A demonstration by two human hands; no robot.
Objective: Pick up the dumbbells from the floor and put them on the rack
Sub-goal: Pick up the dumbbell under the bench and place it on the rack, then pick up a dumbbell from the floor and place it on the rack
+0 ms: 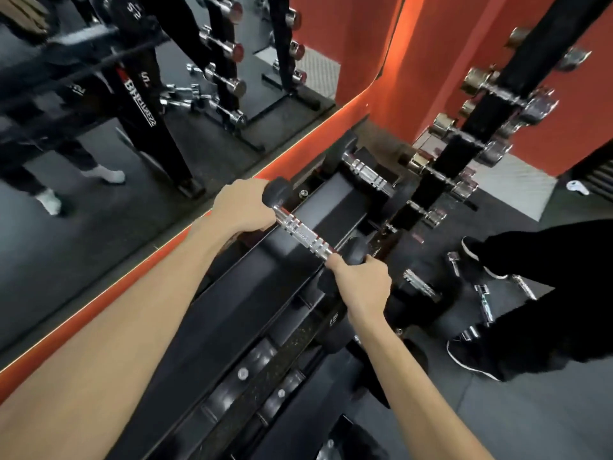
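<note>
Dumbbell (303,232), left hand (243,205) and right hand (360,283) gripping its ends

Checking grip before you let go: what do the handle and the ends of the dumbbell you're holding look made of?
The dumbbell's handle looks like chromed steel: mirror-bright, with a knurled middle band and grooves. Its ends look like matte black rubber or urethane, dull and without glare; which one can't be told. The left hand and right hand each grip one end.

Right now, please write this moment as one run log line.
left hand: holds far head | right hand: holds near head | black rubber-headed dumbbell with chrome handle: over black metal rack | smaller dumbbells: on floor
</note>
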